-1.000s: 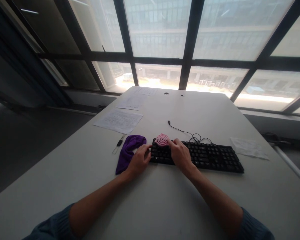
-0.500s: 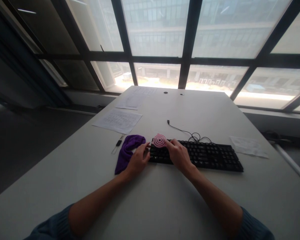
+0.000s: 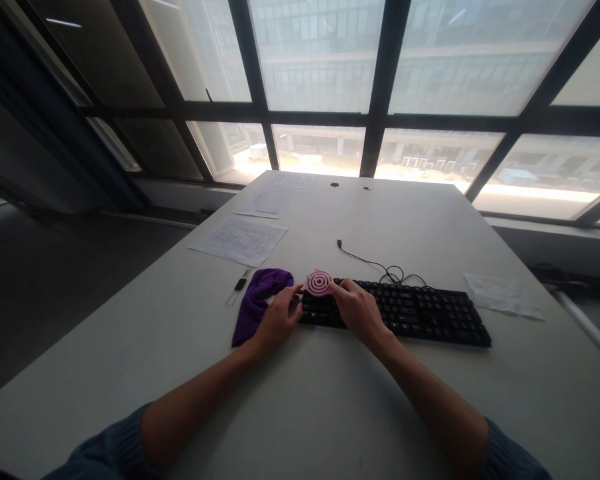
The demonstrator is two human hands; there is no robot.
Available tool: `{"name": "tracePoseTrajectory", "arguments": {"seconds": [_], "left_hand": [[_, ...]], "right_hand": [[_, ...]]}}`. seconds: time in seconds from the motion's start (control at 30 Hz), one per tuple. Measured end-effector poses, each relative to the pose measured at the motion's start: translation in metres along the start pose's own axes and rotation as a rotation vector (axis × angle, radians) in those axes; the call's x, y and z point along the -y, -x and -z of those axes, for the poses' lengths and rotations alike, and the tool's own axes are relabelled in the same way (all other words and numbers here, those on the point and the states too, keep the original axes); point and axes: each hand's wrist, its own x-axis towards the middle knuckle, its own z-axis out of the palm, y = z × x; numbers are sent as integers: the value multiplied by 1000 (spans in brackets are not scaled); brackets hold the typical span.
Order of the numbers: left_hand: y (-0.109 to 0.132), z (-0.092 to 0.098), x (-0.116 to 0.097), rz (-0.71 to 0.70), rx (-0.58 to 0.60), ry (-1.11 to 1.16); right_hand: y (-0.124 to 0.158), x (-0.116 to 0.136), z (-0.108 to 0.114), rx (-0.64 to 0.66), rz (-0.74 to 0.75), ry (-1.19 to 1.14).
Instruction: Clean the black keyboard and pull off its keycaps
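A black keyboard (image 3: 420, 312) lies across the white table (image 3: 330, 400). On its left end sits a round pink ridged disc (image 3: 319, 283). My right hand (image 3: 361, 309) rests over the left keys, its fingertips pinched on the disc's right edge. My left hand (image 3: 279, 316) lies at the keyboard's left edge, fingers curled, one fingertip reaching toward the disc. Whether it touches the disc I cannot tell. A purple cloth (image 3: 257, 300) lies crumpled just left of that hand.
The keyboard's black cable (image 3: 375, 265) loops behind it. Printed sheets (image 3: 239, 239) and more papers (image 3: 267, 201) lie far left; a crumpled paper (image 3: 503, 295) lies at right. A small black clip (image 3: 239, 285) sits beside the cloth. Large windows stand beyond the table's far edge.
The pink disc and my right hand slid slightly left along the keyboard's top edge. My left hand's fingertip moved closer to the disc.
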Motion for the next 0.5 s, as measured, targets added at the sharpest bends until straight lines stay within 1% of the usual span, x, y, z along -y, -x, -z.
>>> {"name": "tracePoseTrajectory", "arguments": {"seconds": [0.07, 0.13, 0.2, 0.27, 0.4, 0.5], "left_hand": [[0, 0, 0, -1, 0, -3], [-1, 0, 0, -4, -1, 0], [-1, 0, 0, -3, 4, 6], [0, -1, -1, 2, 7, 8], [0, 0, -1, 30, -24, 33], [0, 0, 0, 38, -34, 58]], "right_hand": [[0, -1, -2, -26, -29, 7], [-1, -4, -3, -81, -86, 17], [-1, -7, -3, -130, -99, 1], [-1, -10, -3, -143, -32, -44], [1, -10, -3, -74, 201, -118], [1, -10, -4, -56, 279, -141]]}}
